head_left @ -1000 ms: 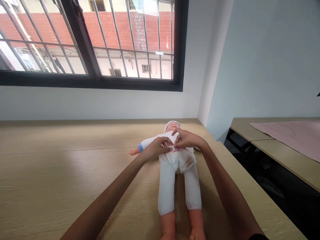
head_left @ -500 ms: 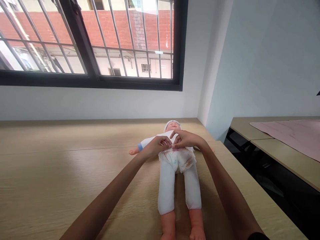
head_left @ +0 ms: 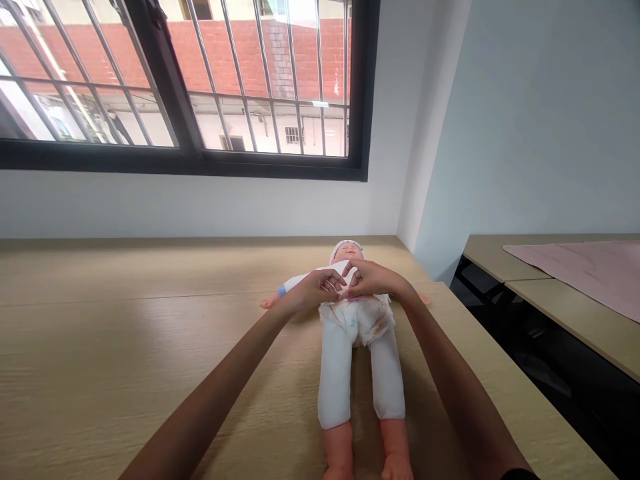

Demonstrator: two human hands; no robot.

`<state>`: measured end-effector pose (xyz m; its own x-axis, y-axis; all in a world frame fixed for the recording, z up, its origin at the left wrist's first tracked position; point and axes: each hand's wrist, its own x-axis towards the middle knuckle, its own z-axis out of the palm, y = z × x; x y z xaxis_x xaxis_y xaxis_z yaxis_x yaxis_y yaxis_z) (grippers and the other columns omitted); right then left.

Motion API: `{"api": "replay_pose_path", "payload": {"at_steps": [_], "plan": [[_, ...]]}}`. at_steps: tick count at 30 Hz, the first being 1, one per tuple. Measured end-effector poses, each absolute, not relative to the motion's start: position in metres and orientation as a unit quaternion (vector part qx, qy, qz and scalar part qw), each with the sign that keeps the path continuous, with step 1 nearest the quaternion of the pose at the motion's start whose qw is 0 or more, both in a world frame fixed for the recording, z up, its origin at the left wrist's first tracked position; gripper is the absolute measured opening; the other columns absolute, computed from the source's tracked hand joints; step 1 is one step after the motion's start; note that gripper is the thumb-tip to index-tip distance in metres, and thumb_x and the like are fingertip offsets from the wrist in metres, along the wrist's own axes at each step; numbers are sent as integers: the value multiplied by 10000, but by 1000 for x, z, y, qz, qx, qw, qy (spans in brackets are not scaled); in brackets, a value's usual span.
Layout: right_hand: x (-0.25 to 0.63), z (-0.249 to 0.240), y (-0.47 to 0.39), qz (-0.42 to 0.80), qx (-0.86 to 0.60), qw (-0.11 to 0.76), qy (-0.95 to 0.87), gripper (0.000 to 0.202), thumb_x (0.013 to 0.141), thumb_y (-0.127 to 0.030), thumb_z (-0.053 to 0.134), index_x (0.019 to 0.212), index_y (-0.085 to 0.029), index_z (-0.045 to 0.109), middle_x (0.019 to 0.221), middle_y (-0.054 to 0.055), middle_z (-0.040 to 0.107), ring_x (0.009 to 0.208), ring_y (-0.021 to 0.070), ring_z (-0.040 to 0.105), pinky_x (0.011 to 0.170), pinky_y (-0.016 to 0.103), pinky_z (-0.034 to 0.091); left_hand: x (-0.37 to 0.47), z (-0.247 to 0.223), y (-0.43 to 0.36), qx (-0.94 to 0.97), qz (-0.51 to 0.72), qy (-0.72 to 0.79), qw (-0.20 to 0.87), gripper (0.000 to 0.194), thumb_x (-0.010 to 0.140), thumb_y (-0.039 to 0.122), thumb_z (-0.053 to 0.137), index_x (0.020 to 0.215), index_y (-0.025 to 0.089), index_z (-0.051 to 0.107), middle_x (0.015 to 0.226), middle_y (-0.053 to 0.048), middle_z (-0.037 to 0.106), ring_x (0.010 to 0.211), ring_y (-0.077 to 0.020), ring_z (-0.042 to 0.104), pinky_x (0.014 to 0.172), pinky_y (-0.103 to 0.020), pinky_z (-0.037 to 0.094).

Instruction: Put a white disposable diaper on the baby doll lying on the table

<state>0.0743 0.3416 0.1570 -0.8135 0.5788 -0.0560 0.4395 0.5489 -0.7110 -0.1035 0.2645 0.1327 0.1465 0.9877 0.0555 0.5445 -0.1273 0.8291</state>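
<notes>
A baby doll (head_left: 336,380) lies on its back on the wooden table, head toward the wall, in a white cap, a white top with blue cuffs and white leggings. Around its hips is a white diaper (head_left: 357,321) with faint coloured prints. My left hand (head_left: 318,288) pinches at the diaper's upper front edge, fingers bent. Close beside it, my right hand (head_left: 371,279) arches over the belly, with thumb and fingers closed at the same waist edge. The fingertips nearly meet and partly hide what they grip.
The wooden table (head_left: 150,360) spreads to the left and ends at an edge right of the doll. Beyond a dark gap stands another table (head_left: 560,293) with a pink mat (head_left: 590,267). A barred window (head_left: 270,87) is in the wall behind.
Both hands stay at the diaper's waist with only slight finger movement. The whole view has shifted a little.
</notes>
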Motion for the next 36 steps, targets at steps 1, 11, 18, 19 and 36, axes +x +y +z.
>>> {"api": "replay_pose_path", "payload": {"at_steps": [1,11,18,19,36], "plan": [[74,156,342,383,-288,90,-873,419,663,-192,684,1029,-197,479,779,-8,682,706,143,633,566,204,464,-104,133,265,676,323,567,341,282,644,280,660,903,174,627,797,-8,612,777,-173,577,672,-275,444],[74,155,341,398,-283,78,-869,455,626,-151,679,1027,-200,468,771,-17,668,693,139,624,554,204,455,-105,133,265,696,301,574,310,260,699,315,601,904,176,680,792,-20,641,734,-159,570,657,-272,445],[76,157,342,425,-278,76,-858,490,620,-194,733,1029,-201,463,791,-10,675,746,150,636,607,219,479,-107,129,268,700,308,564,312,177,704,316,597,799,174,640,791,-24,650,731,-157,578,640,-266,443],[77,157,342,419,-278,75,-861,499,618,-223,747,1030,-201,467,801,-6,676,759,154,637,610,220,478,-108,128,268,701,309,560,313,165,702,308,595,790,173,630,789,-23,648,730,-157,580,637,-264,442],[77,160,339,402,-246,79,-879,498,649,-128,630,1100,-199,430,756,-35,638,624,109,570,526,192,439,-107,135,265,670,292,585,351,250,659,319,663,865,189,609,804,-11,626,771,-169,588,682,-278,451]]}}
